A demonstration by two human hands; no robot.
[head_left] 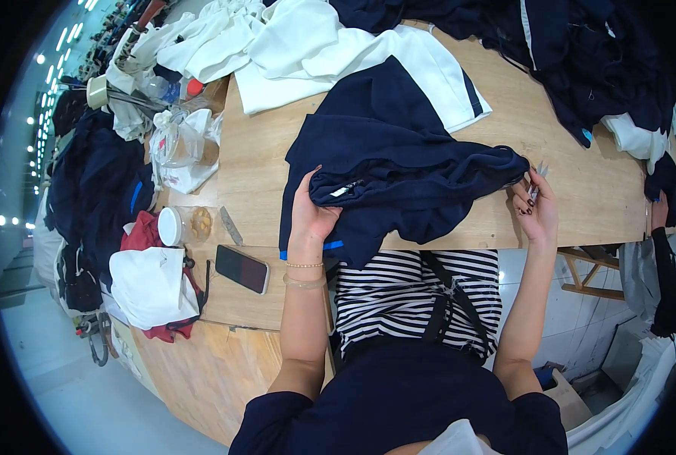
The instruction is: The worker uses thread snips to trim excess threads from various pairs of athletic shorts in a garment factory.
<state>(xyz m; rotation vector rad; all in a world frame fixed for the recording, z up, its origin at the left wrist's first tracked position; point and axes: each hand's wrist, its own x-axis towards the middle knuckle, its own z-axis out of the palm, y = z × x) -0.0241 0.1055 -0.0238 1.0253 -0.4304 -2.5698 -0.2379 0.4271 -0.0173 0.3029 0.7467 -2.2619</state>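
Observation:
A dark navy garment (399, 182) lies bunched across the wooden table in front of me, its opening stretched sideways between my hands. My left hand (313, 212) grips the left end of that opening, close to a small white label (342, 191) inside it. At the right end, the fingers of my right hand (536, 206) pinch the garment's edge. Small metal thread snips (541, 173) are also held in my right hand, their tips pointing away from me. A bright blue strip (333, 245) shows on the cloth beside my left wrist.
White garments (292, 45) are heaped at the back, dark ones (603, 68) at the back right. On the left are a phone (241, 269), a white-lidded jar (170, 226), a plastic bag (186, 152) and folded white cloth (147, 277). Another person's hand (659, 211) shows at far right.

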